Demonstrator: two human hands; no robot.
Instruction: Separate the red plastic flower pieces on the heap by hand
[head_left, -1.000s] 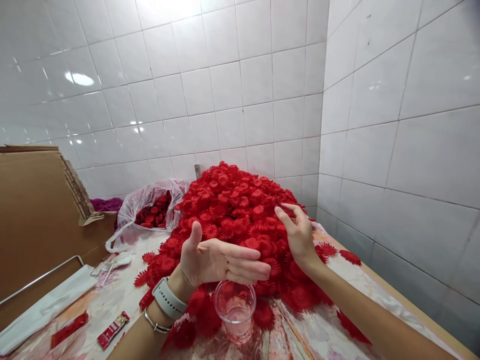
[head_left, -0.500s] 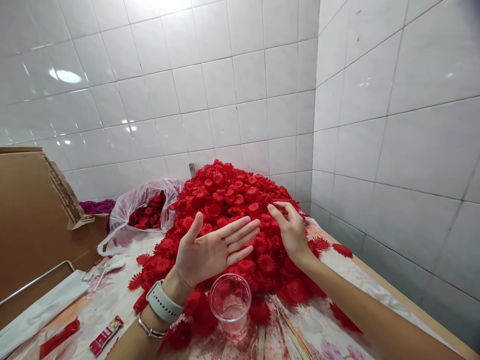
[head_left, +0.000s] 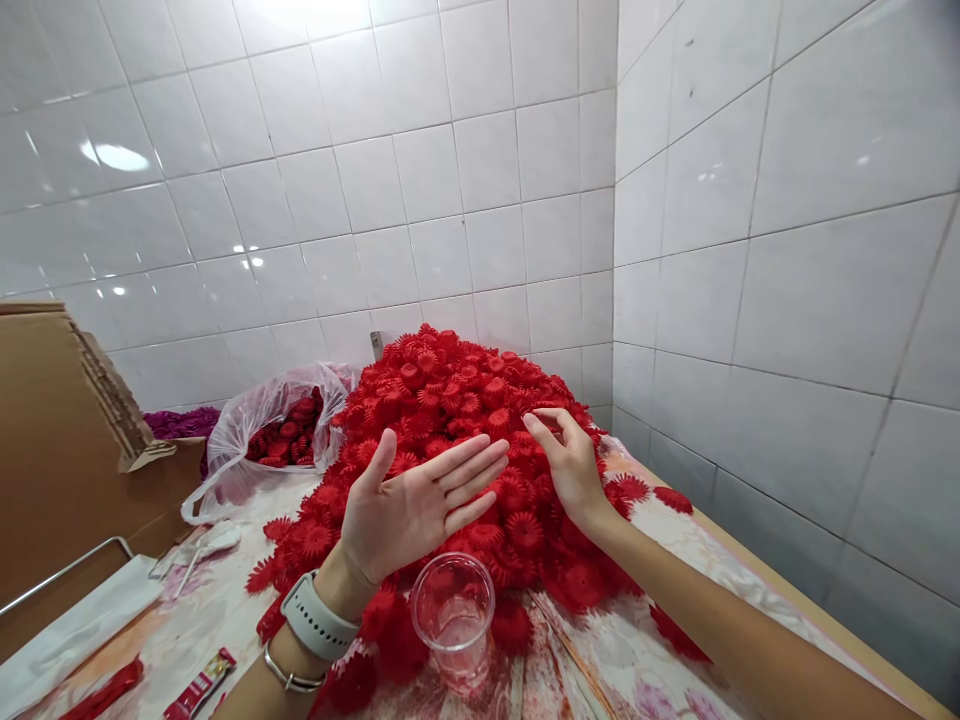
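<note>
My left hand (head_left: 409, 508) is held palm up over the near side of a large heap of red artificial flower heads (head_left: 450, 385). Its fingers are stretched out, the thumb stands apart, and nothing lies on the palm. To the right, my right hand (head_left: 570, 465) hovers in front of the same heap, loosely curved, with thumb and index tips close together. I see nothing held in it; its other fingers are partly hidden. Below and between the hands a clear plastic cup (head_left: 453, 610) stands upright, with what looks like some clear liquid low inside.
On the left, a clear plastic bag (head_left: 225, 440) holds more dark red pieces, beside a cardboard box (head_left: 60, 400) and purple material (head_left: 180, 422). A red sachet (head_left: 199, 685) and thin sticks (head_left: 570, 650) lie on the floral tablecloth (head_left: 262, 560). Tiled walls (head_left: 420, 180) stand behind and right.
The whole view has shifted slightly, so things appear a little further left. Both hands keep nearly the same pose, and the cup and heap have not visibly moved.
</note>
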